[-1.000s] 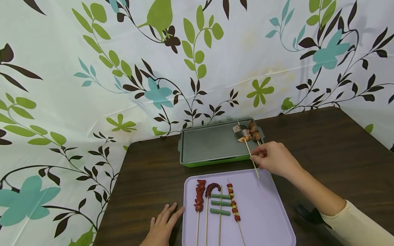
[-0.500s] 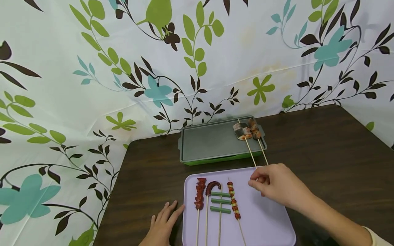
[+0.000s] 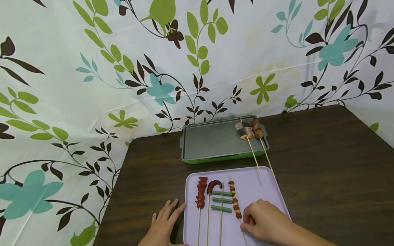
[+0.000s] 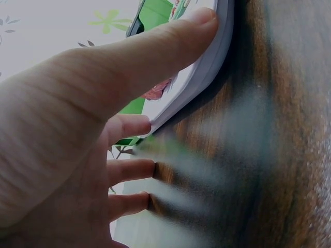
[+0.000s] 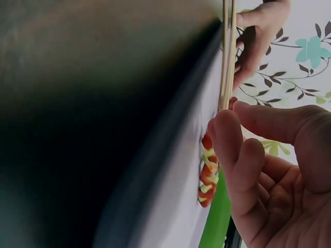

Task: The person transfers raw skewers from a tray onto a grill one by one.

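On the lilac tray (image 3: 271, 198) my right hand (image 3: 264, 222) pinches the bare stick of a skewer with red and yellow pieces (image 3: 235, 200), just below the food. The right wrist view shows its thumb and index fingertips meeting at the stick. My left hand (image 3: 161, 223) lies spread at the tray's left edge, its thumb along the rim. Left of the pinched skewer lie a red-chunk skewer (image 3: 201, 193), an octopus-tentacle skewer (image 3: 214, 186) and one with green stalks (image 3: 222, 200). A fish skewer (image 3: 244, 131) and a brown-meat skewer (image 3: 257, 129) rest on the grill.
Behind the tray stands the grill (image 3: 212, 140), grey-topped with a green base. Its two skewers' sticks overhang the front edge toward the tray. Dark wooden table (image 3: 323, 164) surrounds both. A patterned white cloth (image 3: 138, 51) hangs close behind.
My right hand has let go of the fish skewer on the grill and come down over the tray to the red-and-yellow skewer's stick. The left hand has stayed by the tray.
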A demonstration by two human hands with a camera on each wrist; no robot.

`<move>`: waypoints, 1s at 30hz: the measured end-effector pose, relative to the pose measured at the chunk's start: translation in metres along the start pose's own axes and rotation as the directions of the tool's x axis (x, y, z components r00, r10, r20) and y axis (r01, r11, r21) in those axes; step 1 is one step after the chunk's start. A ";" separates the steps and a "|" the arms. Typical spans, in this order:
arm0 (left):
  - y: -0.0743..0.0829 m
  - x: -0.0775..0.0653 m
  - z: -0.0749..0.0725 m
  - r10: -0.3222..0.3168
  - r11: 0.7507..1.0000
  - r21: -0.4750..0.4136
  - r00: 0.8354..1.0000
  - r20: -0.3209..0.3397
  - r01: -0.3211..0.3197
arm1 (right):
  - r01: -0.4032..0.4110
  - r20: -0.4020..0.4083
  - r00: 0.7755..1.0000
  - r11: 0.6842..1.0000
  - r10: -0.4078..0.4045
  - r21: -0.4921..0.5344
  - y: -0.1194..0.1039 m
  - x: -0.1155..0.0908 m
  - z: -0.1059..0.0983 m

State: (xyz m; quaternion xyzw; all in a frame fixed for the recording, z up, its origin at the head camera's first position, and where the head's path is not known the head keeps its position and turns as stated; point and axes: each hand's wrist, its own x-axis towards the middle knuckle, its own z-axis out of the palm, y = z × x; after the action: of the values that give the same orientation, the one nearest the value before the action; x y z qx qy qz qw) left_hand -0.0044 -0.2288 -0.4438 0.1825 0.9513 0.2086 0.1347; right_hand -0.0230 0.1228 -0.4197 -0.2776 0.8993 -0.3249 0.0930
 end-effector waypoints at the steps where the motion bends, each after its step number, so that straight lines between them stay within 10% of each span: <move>1: 0.000 0.000 0.000 -0.004 1.000 -0.003 1.000 0.004 0.004 | 0.002 0.002 1.000 1.000 -0.002 -0.006 0.000 0.000 0.002; 30: 0.003 0.000 -0.002 -0.024 0.999 -0.029 1.000 0.004 0.024 | -0.095 0.011 0.995 0.987 0.094 0.128 0.013 -0.010 0.012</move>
State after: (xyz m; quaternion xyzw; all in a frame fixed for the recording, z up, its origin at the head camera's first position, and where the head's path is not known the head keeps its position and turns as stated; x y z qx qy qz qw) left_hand -0.0041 -0.2269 -0.4411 0.1695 0.9501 0.2204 0.1417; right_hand -0.0164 0.1305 -0.4373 -0.2289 0.8885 -0.3764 0.1281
